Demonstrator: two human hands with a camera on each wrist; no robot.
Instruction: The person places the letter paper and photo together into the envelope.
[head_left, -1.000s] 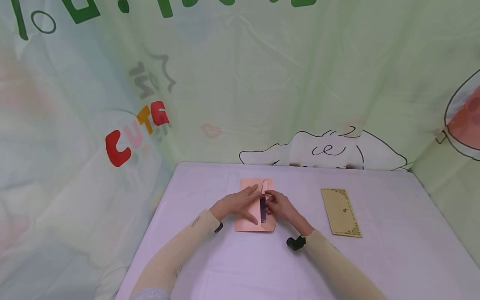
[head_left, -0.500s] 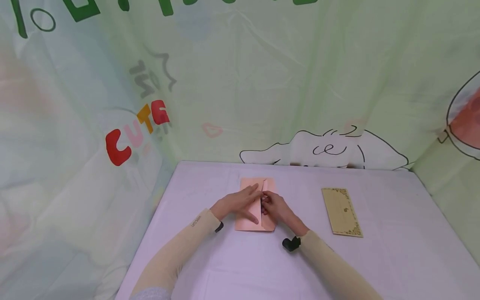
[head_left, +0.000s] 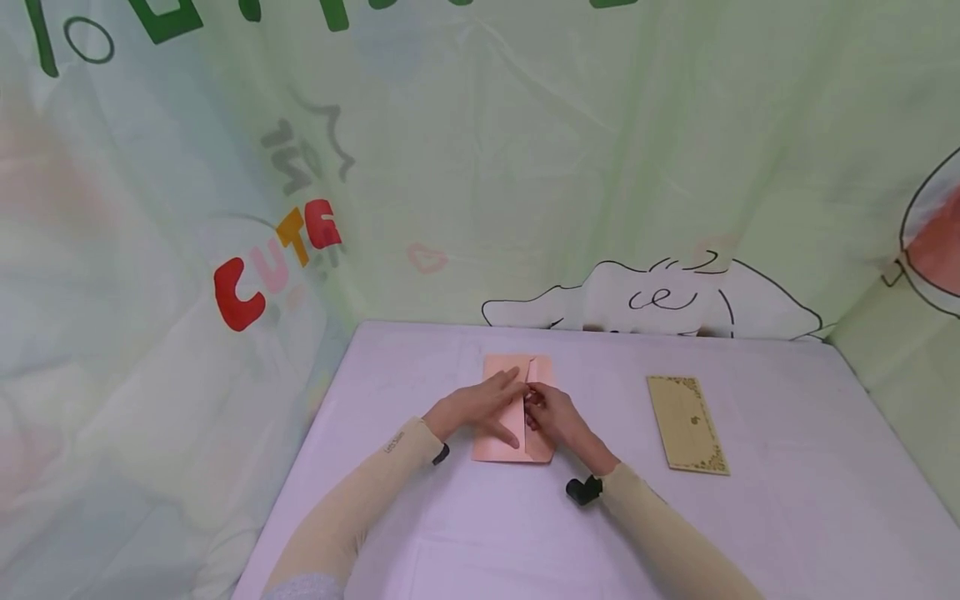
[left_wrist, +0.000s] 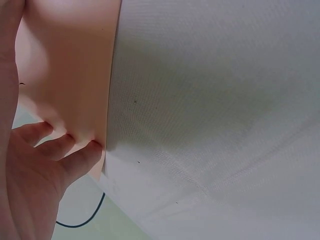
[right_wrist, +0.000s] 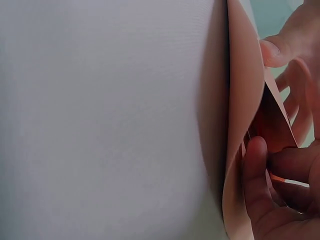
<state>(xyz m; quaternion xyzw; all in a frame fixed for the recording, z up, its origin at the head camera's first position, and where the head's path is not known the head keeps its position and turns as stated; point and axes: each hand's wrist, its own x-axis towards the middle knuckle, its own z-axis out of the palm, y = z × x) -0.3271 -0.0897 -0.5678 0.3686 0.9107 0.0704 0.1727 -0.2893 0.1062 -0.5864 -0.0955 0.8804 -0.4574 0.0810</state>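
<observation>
A pink paper envelope [head_left: 500, 448] lies upright on the table, with a lengthwise opening right of its middle. My left hand [head_left: 483, 406] rests on its left part, fingers spread; in the left wrist view, fingertips touch the envelope [left_wrist: 65, 65] near its far edge. My right hand [head_left: 553, 414] is at the opening, fingers curled. In the right wrist view, thumb and fingers [right_wrist: 256, 155] reach into the gap and pinch at a dark, reddish card [right_wrist: 272, 117] beneath the raised paper. Most of the card is hidden inside.
A pale wooden-looking rectangle [head_left: 687, 425] with ornate corner patterns lies to the right. Lilac cloth [head_left: 480, 533] covers the table. Printed curtains [head_left: 480, 167] hang behind and at both sides. A black wrist camera [head_left: 583, 490] sits on the right wrist.
The dark card, visible in the opening a second ago, has slid left under the envelope's paper. My right hand has moved slightly left with it; my left hand stays put.
</observation>
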